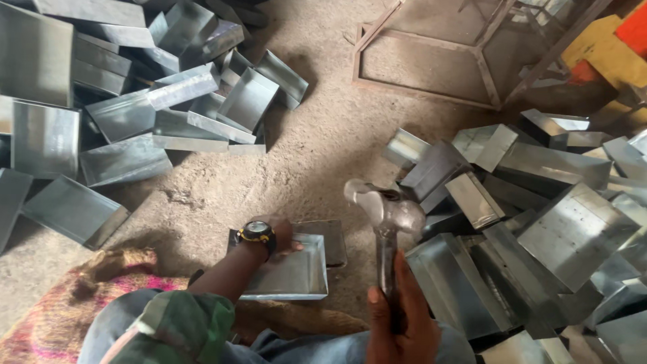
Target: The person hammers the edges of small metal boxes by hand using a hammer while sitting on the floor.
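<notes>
Down on the sandy workshop floor [317,148], seen from the head camera, the right hand [399,323] is wrapped tight around the handle of a claw hammer [385,216], fingers fully curled, thumb laid up along the shaft. The steel head hangs above the ground, raised and slightly blurred, just right of the piece being worked.

That piece is a shallow sheet-metal tray [293,269], lying flat on the floor right in front of the person's knees, rim turned up, with a darker metal plate [333,239] poking out from beneath its far edge. The left hand [283,236] presses down on the tray's far left corner, fingers spread flat across the metal and gripping nothing. A black-and-yellow wristwatch [257,232] sits on that wrist, and a camouflage sleeve [182,323] runs back toward the camera.

To the right, a heap of folded metal boxes [559,222] crowds close beside the hammer. Up left, well apart from the hands, a second pile of trays [135,94] sprawls. Top centre, a rusty angle-iron frame [431,61] lies on the ground. A pink woven cloth [60,317] lies at lower left.
</notes>
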